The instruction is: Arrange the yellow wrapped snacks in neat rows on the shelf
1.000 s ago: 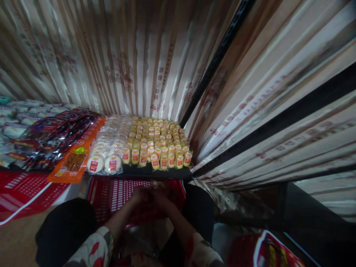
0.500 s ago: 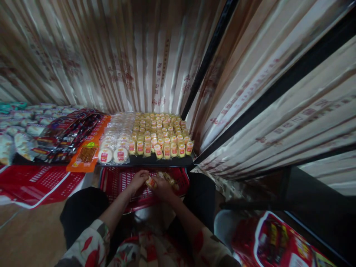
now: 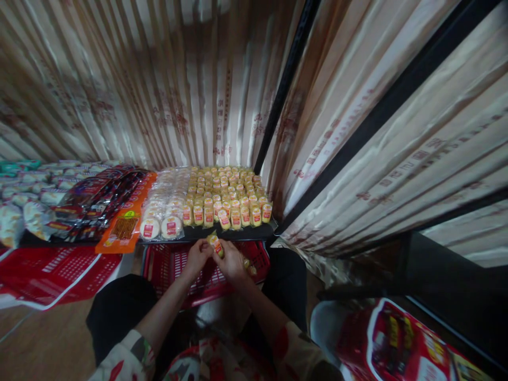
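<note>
My left hand (image 3: 196, 257) and my right hand (image 3: 231, 261) meet over a red plastic basket (image 3: 174, 267), and both pinch one small yellow snack packet (image 3: 216, 245) with a red label. The packet is lifted just below the front edge of a black shelf (image 3: 206, 233). On that shelf stand several rows of the same yellow packets (image 3: 226, 198), with round white packets (image 3: 164, 209) to their left. A few more yellow packets (image 3: 250, 266) lie in the basket by my right hand.
Dark red snack bags (image 3: 93, 198), an orange packet (image 3: 123, 230) and pale bags (image 3: 24, 206) fill the shelf's left part. Striped plastic curtains (image 3: 159, 90) hang behind and to the right. Another red basket (image 3: 51, 270) lies at the left, and a red package (image 3: 392, 344) at the lower right.
My hands rose from inside the basket with a yellow packet, now held up near the shelf edge. The camera tilted slightly.
</note>
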Available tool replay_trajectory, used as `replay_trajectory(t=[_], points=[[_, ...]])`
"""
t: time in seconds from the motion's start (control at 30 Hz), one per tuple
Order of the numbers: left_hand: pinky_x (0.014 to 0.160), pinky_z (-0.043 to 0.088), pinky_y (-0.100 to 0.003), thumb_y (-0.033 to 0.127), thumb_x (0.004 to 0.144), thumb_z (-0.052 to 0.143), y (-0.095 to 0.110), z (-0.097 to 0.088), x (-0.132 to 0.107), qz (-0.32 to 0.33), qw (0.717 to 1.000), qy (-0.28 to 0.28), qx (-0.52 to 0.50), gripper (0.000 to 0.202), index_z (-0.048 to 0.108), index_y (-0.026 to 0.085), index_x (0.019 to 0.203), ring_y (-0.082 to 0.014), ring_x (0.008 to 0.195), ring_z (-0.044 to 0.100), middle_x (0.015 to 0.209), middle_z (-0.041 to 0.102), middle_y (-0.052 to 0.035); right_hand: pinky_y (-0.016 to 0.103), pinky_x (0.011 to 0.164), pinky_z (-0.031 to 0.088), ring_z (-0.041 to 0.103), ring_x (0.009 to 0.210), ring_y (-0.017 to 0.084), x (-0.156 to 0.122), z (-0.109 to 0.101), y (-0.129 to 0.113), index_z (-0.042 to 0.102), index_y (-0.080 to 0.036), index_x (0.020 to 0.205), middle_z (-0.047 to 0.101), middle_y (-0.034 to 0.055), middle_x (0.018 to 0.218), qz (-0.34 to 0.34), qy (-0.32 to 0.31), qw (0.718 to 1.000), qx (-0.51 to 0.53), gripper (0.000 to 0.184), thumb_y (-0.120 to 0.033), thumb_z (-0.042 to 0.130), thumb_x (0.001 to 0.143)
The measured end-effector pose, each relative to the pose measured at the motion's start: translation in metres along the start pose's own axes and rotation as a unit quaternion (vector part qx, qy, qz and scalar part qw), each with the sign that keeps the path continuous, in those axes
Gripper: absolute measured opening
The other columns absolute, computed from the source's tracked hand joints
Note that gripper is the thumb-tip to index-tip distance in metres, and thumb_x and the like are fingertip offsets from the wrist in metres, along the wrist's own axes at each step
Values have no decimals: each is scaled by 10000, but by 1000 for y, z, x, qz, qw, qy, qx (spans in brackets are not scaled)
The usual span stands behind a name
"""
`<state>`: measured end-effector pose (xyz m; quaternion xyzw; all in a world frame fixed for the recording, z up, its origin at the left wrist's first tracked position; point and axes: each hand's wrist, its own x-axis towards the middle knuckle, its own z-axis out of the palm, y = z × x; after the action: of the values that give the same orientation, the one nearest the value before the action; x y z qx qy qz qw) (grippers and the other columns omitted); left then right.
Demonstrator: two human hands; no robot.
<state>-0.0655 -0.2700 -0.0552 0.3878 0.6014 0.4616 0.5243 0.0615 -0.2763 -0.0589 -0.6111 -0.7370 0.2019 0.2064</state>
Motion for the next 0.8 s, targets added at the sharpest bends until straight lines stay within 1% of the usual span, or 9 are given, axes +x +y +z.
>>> replay_trajectory(t=[0.13, 0.23, 0.3, 0.4, 0.47, 0.53, 0.6, 0.7, 0.8], points=[[683, 492, -260, 230, 627, 645, 6, 6, 7, 37, 998, 28, 47, 186, 567, 159, 780, -142, 691, 608, 727, 658, -18, 299, 869, 442, 560, 1015, 210, 9, -5, -9, 535, -158, 1200, 613, 105, 1066, -10, 31, 999, 10, 376, -286, 475, 851], [666, 477, -255, 244, 670, 579, 10, 7, 15, 77, 995, 36, 54, 170, 552, 161, 816, -131, 661, 583, 715, 630, -8, 322, 928, 433, 534, 1067, 217, 17, -3, -9, 485, -120, 1258, 579, 130, 1131, -36, 63, 996, 48, 434, -273, 471, 852], [654, 465, -258, 268, 687, 554, 13, 6, 21, 103, 990, 51, 81, 182, 549, 163, 835, -129, 638, 559, 701, 601, 1, 317, 948, 431, 522, 1088, 207, 21, -1, -6, 467, -98, 1274, 549, 143, 1173, -50, 87, 992, 81, 449, -267, 461, 859], [674, 446, -268, 288, 684, 551, 16, 3, 31, 143, 974, 93, 151, 180, 561, 165, 816, -138, 658, 536, 702, 567, 3, 311, 957, 432, 519, 1082, 186, 24, -2, 1, 543, -119, 1203, 526, 136, 1184, -54, 125, 987, 88, 364, -224, 405, 883], [693, 436, -271, 289, 686, 546, 17, 2, 38, 161, 963, 108, 190, 162, 567, 168, 792, -145, 686, 532, 708, 559, 1, 337, 970, 422, 488, 1119, 194, 26, -3, 6, 597, -160, 1141, 490, 127, 1236, -63, 138, 987, 45, 337, -170, 395, 872], [700, 432, -274, 296, 695, 537, 18, 2, 44, 164, 957, 110, 211, 168, 570, 168, 798, -149, 697, 530, 717, 560, -2, 372, 981, 409, 426, 1191, 224, 29, -6, 8, 610, -198, 1138, 421, 118, 1330, -76, 134, 988, -10, 355, -132, 423, 843], [703, 428, -276, 307, 703, 531, 18, 4, 48, 163, 952, 117, 230, 178, 569, 167, 806, -151, 699, 527, 724, 559, -4, 387, 982, 402, 374, 1236, 251, 32, -10, 8, 592, -225, 1175, 360, 110, 1394, -82, 119, 988, -51, 396, -118, 444, 824], [691, 418, -273, 320, 713, 534, 19, 7, 49, 159, 944, 124, 261, 157, 559, 175, 771, -154, 693, 522, 709, 549, 0, 385, 976, 397, 381, 1233, 261, 36, -16, 4, 568, -232, 1212, 334, 116, 1418, -69, 93, 990, -82, 431, -111, 444, 817], [674, 409, -262, 302, 734, 529, 22, 9, 49, 147, 943, 106, 280, 125, 548, 179, 749, -151, 680, 524, 683, 542, 6, 410, 980, 382, 374, 1243, 280, 39, -19, 0, 539, -205, 1248, 326, 147, 1422, -51, 73, 991, -97, 467, -105, 452, 800]])
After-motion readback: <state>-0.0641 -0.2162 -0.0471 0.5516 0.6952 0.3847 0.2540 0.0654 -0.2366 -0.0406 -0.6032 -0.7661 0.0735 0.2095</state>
